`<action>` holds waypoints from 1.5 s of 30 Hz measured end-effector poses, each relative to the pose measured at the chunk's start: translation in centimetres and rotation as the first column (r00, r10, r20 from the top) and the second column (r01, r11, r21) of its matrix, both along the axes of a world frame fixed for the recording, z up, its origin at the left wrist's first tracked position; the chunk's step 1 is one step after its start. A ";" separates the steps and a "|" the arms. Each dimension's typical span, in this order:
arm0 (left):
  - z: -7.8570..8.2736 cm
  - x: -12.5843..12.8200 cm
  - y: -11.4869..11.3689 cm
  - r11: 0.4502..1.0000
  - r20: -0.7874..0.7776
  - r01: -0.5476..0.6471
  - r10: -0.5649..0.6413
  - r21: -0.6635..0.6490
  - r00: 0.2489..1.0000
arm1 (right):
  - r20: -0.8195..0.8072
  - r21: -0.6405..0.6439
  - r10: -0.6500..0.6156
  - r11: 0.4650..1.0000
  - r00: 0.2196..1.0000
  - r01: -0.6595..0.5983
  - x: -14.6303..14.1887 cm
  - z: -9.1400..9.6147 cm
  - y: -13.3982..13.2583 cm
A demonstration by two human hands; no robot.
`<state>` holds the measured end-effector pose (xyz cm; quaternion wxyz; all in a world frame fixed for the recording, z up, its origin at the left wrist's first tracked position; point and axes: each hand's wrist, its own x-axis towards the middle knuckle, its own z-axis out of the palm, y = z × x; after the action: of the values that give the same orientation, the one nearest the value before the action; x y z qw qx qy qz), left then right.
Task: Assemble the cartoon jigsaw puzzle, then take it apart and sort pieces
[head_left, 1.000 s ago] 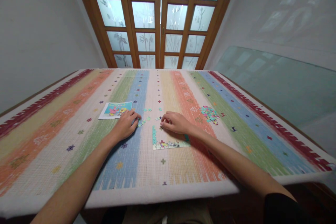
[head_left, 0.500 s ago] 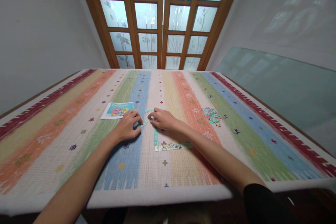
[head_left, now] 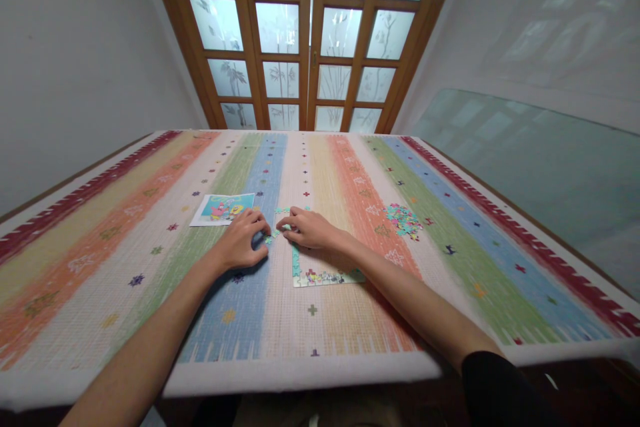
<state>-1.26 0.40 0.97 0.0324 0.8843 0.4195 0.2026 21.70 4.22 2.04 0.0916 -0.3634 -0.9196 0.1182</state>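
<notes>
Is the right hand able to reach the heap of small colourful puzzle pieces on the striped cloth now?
Probably yes. The heap of small colourful puzzle pieces lies to the right of the right hand, and only bare striped cloth shows between them.

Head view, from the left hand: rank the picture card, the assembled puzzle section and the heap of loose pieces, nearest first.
1. picture card: just beyond the left hand, slightly to its left.
2. assembled puzzle section: to the right, under the right hand and wrist.
3. heap of loose pieces: far right, well past the right hand.
</notes>
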 end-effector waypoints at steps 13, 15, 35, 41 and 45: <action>-0.5 0.3 0.1 0.999 0.042 -0.004 0.002 0.042 0.999 | -0.034 0.020 -0.279 0.960 0.960 0.279 1.7 0.6 2.5; -0.6 0.5 0.1 0.997 0.052 -0.034 0.031 0.067 0.998 | -0.021 0.018 -0.280 0.960 0.960 0.280 1.3 0.5 2.3; -0.7 1.5 -0.5 0.992 0.058 0.084 -0.089 0.091 0.994 | -0.267 -0.333 -0.165 0.940 0.950 0.070 2.3 1.2 3.1; -0.4 2.5 -1.4 0.987 0.052 0.160 -0.161 0.025 0.986 | -0.302 -0.494 -0.087 0.866 0.949 -0.078 3.9 0.9 1.3; -0.5 3.0 -1.7 0.983 0.013 0.183 -0.183 0.000 0.983 | -0.310 -0.537 -0.113 0.840 0.944 -0.076 3.9 0.3 0.0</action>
<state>1.72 -1.28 0.45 0.0543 0.9177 0.3362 0.2044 25.57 4.26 2.35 0.1388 -0.3584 -0.8162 0.4313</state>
